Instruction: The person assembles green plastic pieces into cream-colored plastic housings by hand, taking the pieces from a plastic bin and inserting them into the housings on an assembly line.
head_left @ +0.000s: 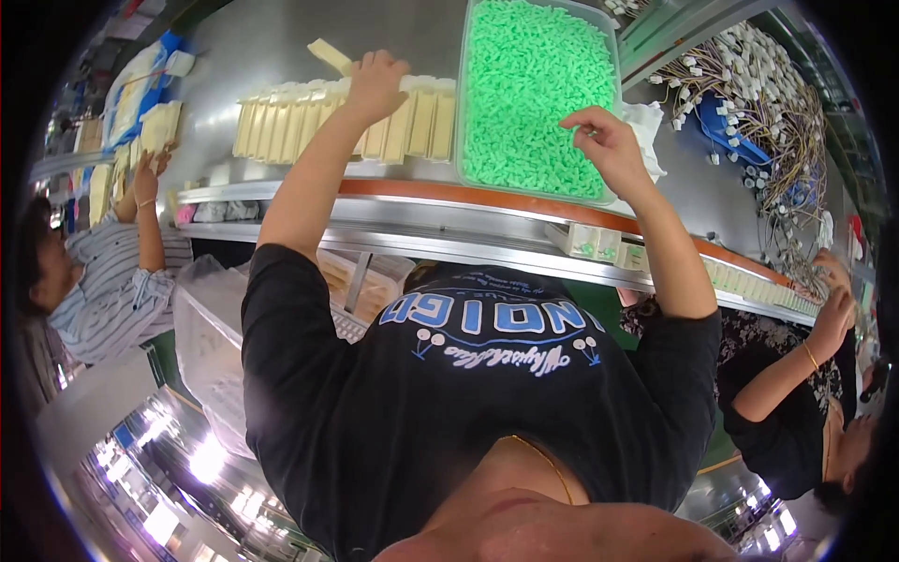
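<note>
My left hand (377,86) rests on a row of cream-coloured flat rectangular pieces (281,129), its fingers a little apart over their far ends. One cream piece (328,56) lies askew beyond the row, close to my fingertips. To the right stands a clear plastic tub (461,103) heaped with small bright green pieces (534,84). Above the tub's right side hovers my right hand (609,150), its thumb and forefinger brought near each other in a pinch. Whatever sits between those fingertips, if anything, is too small to make out.
An orange-edged rail (412,190) runs along the bench front. White crumpled material (646,131) lies beside the tub. Wires with white connectors (749,75) pile up at right. Small white boxes (595,242) sit below the rail. Co-workers sit at both sides.
</note>
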Tool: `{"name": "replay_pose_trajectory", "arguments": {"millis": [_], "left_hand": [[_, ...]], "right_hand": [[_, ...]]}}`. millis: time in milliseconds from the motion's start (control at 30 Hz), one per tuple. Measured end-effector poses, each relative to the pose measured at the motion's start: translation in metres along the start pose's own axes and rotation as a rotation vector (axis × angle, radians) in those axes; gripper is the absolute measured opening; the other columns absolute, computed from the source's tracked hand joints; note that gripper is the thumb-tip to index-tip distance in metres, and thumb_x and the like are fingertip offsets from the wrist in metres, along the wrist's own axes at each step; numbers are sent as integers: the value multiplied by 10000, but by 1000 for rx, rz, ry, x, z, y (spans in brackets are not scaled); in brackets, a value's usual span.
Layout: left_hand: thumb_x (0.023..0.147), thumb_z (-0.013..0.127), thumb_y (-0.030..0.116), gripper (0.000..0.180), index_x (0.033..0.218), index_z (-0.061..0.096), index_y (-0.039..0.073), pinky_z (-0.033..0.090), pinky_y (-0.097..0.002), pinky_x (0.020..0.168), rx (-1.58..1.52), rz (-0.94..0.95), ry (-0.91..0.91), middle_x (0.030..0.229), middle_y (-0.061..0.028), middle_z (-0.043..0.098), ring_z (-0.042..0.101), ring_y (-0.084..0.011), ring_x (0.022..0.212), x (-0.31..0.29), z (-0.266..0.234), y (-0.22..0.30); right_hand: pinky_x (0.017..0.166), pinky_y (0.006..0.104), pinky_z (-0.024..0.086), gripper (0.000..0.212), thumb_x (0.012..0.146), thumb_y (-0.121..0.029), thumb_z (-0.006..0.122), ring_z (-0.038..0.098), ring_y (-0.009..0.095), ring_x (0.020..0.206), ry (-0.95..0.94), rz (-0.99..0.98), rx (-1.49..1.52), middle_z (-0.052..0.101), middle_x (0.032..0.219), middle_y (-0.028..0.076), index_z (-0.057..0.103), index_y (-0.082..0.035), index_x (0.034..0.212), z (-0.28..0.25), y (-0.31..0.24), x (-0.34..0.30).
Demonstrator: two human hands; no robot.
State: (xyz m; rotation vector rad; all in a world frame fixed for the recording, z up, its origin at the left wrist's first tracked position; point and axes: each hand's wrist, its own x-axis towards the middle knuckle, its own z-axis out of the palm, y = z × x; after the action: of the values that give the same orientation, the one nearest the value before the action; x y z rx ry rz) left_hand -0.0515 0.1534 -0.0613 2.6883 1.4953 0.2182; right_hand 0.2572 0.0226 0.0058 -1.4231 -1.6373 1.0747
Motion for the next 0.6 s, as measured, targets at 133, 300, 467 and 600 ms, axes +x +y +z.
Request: {"name": "replay_pose_trajectory", "arguments": {"millis": [133,300,467,600], "left_hand": [[626,668,176,322,919,538,150,310,-399,837,172,38,-162,988,-59,473,412,-237,1005,21,21,-20],[656,610,162,231,879,561,130,319,-390,813,58,173,-1,988,-67,494,429,-236,1001,13,31,-38],[673,595,125,206,872,546,104,387,-342,760,-404,49,-203,878,-63,529,510,-221,894,14,-2,-39],[744,540,59,162,900,501,85,433,-283,688,-1011,-113,51,832,-31,530,552,-152,812,-14,-57,-18]], "right_hand": [[649,248,416,192,729,-8,516,495,123,718,-45,-7,-202,581,861,46,592,-34,903,11,22,30],[681,319,447,226,720,5,484,546,233,750,-158,-147,-476,568,874,121,579,-28,922,38,41,62],[696,379,453,227,727,-11,472,548,299,791,-117,-316,-696,538,872,136,567,-44,930,58,58,87],[705,409,443,213,747,-42,453,544,322,822,-199,-202,-812,544,879,158,547,-49,938,66,57,92]]}}
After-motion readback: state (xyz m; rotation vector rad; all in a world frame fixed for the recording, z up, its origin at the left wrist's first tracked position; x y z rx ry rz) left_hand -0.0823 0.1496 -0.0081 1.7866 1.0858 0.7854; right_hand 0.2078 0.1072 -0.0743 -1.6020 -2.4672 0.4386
